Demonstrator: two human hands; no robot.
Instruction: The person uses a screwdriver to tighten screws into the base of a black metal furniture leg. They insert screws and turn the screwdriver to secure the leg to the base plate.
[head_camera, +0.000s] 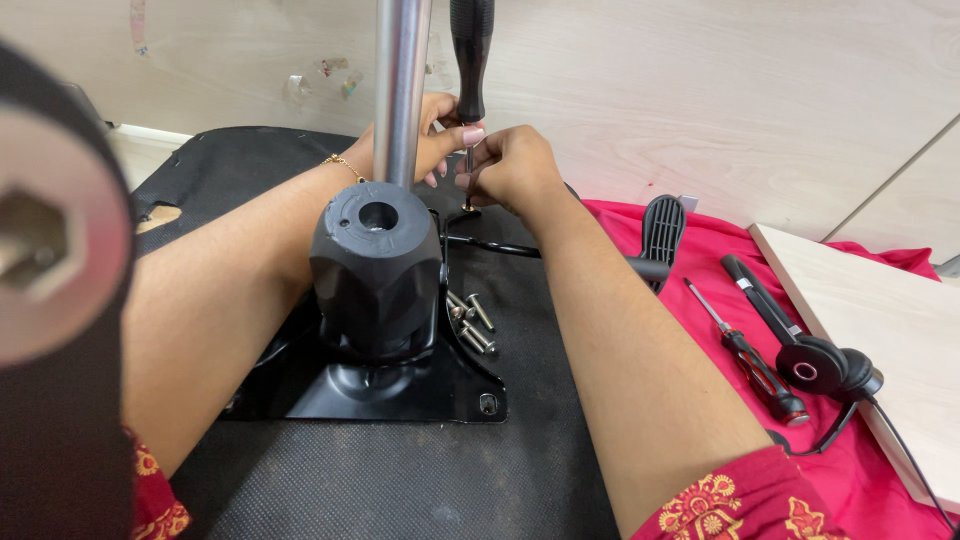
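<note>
— Where is the screwdriver (471, 60), and who has it?

— It stands upright at the far edge of the black metal plate (400, 385), handle up, tip down. Its long axis runs nearly vertical, just right of the shiny steel tube (402, 90). The left hand (425, 135) is closed around the lower handle and shaft, fingers wrapped from behind the tube.

— And the right hand (512, 165)?

— Lower, pinched shut at the shaft near the tip, where a screw seems to sit; the screw itself is too small to make out. Both hands touch the tool, but the right is nearer the tip and the plate.

— What lies close by?

— A black knob-like housing (377, 270) rises from the plate between the forearms. Loose bolts (472, 320) lie on the plate just right of it, between housing and right forearm.

— The surface?

— The plate rests on a black chair-seat underside (400, 480). To the right is a red cloth (880, 480) carrying a second screwdriver (750, 355) with a red-and-black handle, a black lever (660, 235) and a headset (825, 368), well apart from the hands. A pale wooden board (880, 310) lies at the far right, a pale wall (700, 90) behind.
</note>
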